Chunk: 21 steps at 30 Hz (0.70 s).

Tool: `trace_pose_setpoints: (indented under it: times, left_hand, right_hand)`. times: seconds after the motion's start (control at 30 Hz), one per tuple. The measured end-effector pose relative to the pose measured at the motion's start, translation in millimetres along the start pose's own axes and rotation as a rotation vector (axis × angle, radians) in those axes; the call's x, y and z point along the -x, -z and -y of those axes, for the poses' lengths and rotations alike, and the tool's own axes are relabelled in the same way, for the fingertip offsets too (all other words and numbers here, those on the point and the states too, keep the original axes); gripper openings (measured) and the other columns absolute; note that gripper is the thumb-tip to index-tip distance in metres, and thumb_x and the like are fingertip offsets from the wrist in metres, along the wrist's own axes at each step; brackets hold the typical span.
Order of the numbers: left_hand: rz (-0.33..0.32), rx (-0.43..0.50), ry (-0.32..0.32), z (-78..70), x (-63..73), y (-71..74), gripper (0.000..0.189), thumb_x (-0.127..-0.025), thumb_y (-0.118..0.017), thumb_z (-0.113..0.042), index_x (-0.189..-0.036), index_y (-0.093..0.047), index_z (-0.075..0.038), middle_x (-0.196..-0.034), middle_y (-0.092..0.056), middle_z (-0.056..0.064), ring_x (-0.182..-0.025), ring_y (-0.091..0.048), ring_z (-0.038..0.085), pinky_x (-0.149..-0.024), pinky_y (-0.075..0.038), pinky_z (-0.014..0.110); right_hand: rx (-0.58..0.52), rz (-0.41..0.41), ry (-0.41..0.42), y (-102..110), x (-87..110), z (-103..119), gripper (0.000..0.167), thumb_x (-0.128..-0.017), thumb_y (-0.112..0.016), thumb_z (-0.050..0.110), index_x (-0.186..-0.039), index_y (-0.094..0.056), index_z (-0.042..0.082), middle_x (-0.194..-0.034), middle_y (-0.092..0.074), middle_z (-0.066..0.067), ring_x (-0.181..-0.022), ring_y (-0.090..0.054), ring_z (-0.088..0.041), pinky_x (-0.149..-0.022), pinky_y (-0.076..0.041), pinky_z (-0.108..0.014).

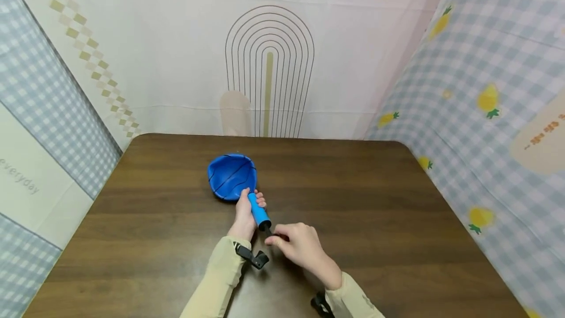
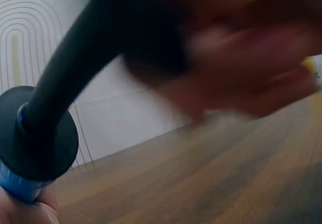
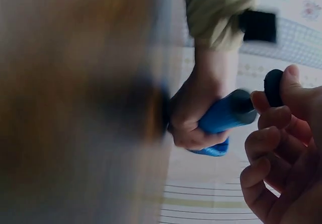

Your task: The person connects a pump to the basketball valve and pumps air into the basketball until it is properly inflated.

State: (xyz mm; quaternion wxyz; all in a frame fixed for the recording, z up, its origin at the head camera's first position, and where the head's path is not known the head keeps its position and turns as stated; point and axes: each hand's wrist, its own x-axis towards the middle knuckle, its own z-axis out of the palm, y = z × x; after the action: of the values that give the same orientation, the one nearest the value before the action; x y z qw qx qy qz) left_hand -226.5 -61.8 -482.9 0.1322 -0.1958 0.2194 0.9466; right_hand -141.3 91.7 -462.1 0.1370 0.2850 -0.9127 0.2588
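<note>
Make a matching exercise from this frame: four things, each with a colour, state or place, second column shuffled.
Things
1. ball
2. pump barrel
3. pump handle
4. tabletop

Descriptions
A. brown, wood-grained
B. black, pinched in the right grip
C. caved-in, marked with dark lines
D. light blue, wrapped by the left grip

Pairs: 1-C, 2-D, 3-B, 4-A

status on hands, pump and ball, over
Left hand grips blue pump. Right hand pinches its black handle, shaft partly out. Blue ball caved in. Nothing seen blocking the handle.
</note>
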Motion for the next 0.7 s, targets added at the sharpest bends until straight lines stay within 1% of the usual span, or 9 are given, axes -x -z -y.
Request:
trace_pose_setpoints:
  times: [0.13, 0.2, 0.27, 0.4, 0.53, 0.63, 0.7]
  left_hand:
    - [-0.01, -0.011, -0.013, -0.8, 0.1, 0.0, 0.024, -0.106, -0.027, -0.026, -0.093, -0.035, -0.008, -0.071, -0.038, -0.001, -0.053, -0.034, 0.005, -0.046, -0.034, 0.012]
    - [0.0, -0.021, -0.017, -3.3, -1.3, 0.0, 0.023, -0.106, -0.028, -0.026, -0.094, -0.035, -0.008, -0.071, -0.038, -0.001, -0.053, -0.034, 0.005, -0.045, -0.034, 0.012]
    - [0.008, -0.036, -0.017, -4.7, -3.7, 1.9, 0.023, -0.106, -0.028, -0.027, -0.095, -0.036, -0.008, -0.071, -0.039, -0.001, -0.053, -0.034, 0.005, -0.045, -0.034, 0.013]
    - [0.017, -0.061, -0.011, -2.4, -8.7, 6.4, 0.024, -0.106, -0.029, -0.028, -0.094, -0.036, -0.009, -0.069, -0.04, -0.002, -0.052, -0.034, 0.006, -0.044, -0.034, 0.014]
    - [0.016, -0.091, 0.0, 1.7, -10.0, 6.6, 0.025, -0.106, -0.029, -0.027, -0.093, -0.037, -0.007, -0.068, -0.041, -0.001, -0.051, -0.034, 0.006, -0.045, -0.034, 0.014]
    - [-0.005, -0.101, -0.005, 1.9, -10.0, 6.8, 0.025, -0.106, -0.028, -0.027, -0.094, -0.037, -0.007, -0.068, -0.041, 0.0, -0.052, -0.034, 0.007, -0.045, -0.034, 0.014]
    - [-0.011, -0.096, -0.017, 0.4, -10.5, 6.5, 0.025, -0.106, -0.027, -0.026, -0.093, -0.037, -0.006, -0.068, -0.041, 0.0, -0.052, -0.034, 0.007, -0.045, -0.034, 0.015]
  right_hand:
    - [-0.031, 0.025, -0.019, -6, -13.0, -2, 0.023, -0.083, -0.072, 0.039, -0.069, -0.062, 0.023, -0.051, -0.038, 0.013, -0.046, -0.029, 0.007, -0.043, -0.021, -0.011]
    - [-0.058, 0.054, -0.027, -7, -15.4, -1, 0.023, -0.085, -0.07, 0.038, -0.071, -0.063, 0.022, -0.051, -0.037, 0.013, -0.046, -0.029, 0.007, -0.043, -0.022, -0.012]
    - [-0.078, 0.09, -0.038, -8, -13.5, 1, 0.024, -0.088, -0.067, 0.038, -0.071, -0.061, 0.021, -0.052, -0.037, 0.012, -0.046, -0.029, 0.006, -0.044, -0.022, -0.013]
    - [-0.119, 0.143, -0.065, -7, -1.8, 4, 0.025, -0.093, -0.061, 0.036, -0.073, -0.058, 0.021, -0.053, -0.036, 0.012, -0.046, -0.029, 0.006, -0.046, -0.024, -0.013]
    - [-0.166, 0.164, -0.072, 3, 15.5, 10, 0.029, -0.095, -0.057, 0.037, -0.071, -0.053, 0.021, -0.054, -0.034, 0.013, -0.047, -0.027, 0.007, -0.047, -0.024, -0.012]
    - [-0.208, 0.18, -0.057, 13, 27.7, 16, 0.03, -0.095, -0.056, 0.038, -0.07, -0.052, 0.022, -0.054, -0.033, 0.014, -0.047, -0.025, 0.008, -0.046, -0.024, -0.011]
    - [-0.234, 0.176, -0.028, 20, 33.6, 20, 0.028, -0.095, -0.057, 0.038, -0.071, -0.055, 0.023, -0.054, -0.035, 0.015, -0.048, -0.025, 0.011, -0.046, -0.024, -0.008]
